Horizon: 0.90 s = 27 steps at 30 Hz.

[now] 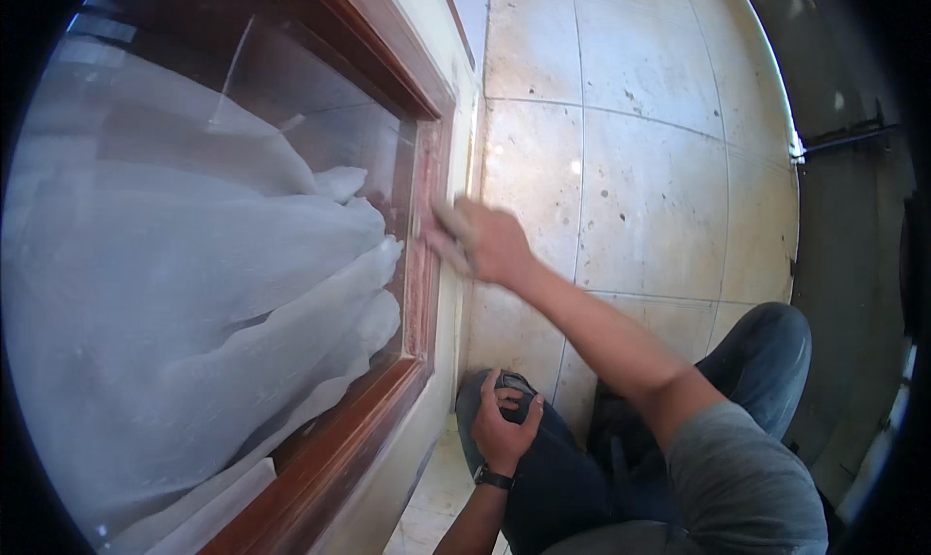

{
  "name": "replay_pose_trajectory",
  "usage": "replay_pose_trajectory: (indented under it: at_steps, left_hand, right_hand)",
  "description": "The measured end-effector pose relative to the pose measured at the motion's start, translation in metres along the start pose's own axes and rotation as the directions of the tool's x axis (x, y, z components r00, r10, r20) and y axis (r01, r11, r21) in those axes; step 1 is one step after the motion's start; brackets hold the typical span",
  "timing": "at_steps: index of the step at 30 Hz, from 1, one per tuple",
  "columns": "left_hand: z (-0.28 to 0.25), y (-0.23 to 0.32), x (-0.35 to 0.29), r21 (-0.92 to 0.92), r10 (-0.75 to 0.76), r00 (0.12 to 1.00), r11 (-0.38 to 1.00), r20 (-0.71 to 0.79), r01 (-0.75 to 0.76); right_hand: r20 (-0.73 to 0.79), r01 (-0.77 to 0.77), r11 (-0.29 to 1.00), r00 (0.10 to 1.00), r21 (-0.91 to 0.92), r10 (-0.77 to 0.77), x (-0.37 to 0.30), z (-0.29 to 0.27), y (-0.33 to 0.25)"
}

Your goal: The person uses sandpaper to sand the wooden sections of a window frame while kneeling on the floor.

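Note:
My right hand [490, 244] is pressed to the inner edge of the reddish-brown wooden window frame [420, 293], its fingers blurred by motion. Between them shows a small greyish-brown piece, which looks like folded sandpaper [454, 223]. Along this stretch the wood is pale pink and dusty, unlike the glossy brown member nearer me. My left hand [504, 434], with a dark watch [494, 477] on the wrist, rests by my bent left knee. Its fingers are loosely curled and apart, holding nothing.
Glass [320, 118] fills the frame, with gathered white curtain [213, 264] behind it. A cream wall strip [451, 312] borders the frame. Stained beige floor tiles [650, 196] lie to the right, beside a dark surface [849, 235]. My right knee [776, 351] is bent below them.

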State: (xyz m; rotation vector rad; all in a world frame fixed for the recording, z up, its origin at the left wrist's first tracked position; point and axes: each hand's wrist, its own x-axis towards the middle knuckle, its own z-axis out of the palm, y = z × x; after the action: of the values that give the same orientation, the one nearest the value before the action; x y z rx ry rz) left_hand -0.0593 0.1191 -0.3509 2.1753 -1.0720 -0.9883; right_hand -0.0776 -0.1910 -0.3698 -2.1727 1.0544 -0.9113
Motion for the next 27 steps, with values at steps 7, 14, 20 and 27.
replay_pose_trajectory:
  at_steps: [7, 14, 20, 27]
  left_hand:
    - [0.000, -0.001, 0.003, -0.074, -0.007, 1.000, 0.997, 0.005, 0.007]
    - [0.001, -0.005, 0.001, -0.089, 0.024, 1.000, 0.996, -0.005, -0.025]
    - [-0.001, -0.005, 0.001, -0.080, 0.020, 1.000, 0.997, -0.004, -0.021]
    - [0.005, -0.016, -0.001, -0.099, 0.023, 0.999, 0.995, -0.030, -0.026]
  right_hand:
    - [-0.111, -0.040, 0.967, 0.991, 0.252, 0.070, -0.019, 0.013, -0.004]
    - [-0.344, -0.135, 0.965, 0.916, 0.225, 0.209, 0.038, 0.012, 0.031]
    - [0.010, 0.127, 0.992, 0.992, 0.004, -0.127, -0.020, 0.019, 0.023]
    - [-0.073, 0.018, 0.974, 0.997, 0.226, -0.002, -0.091, 0.030, -0.031]
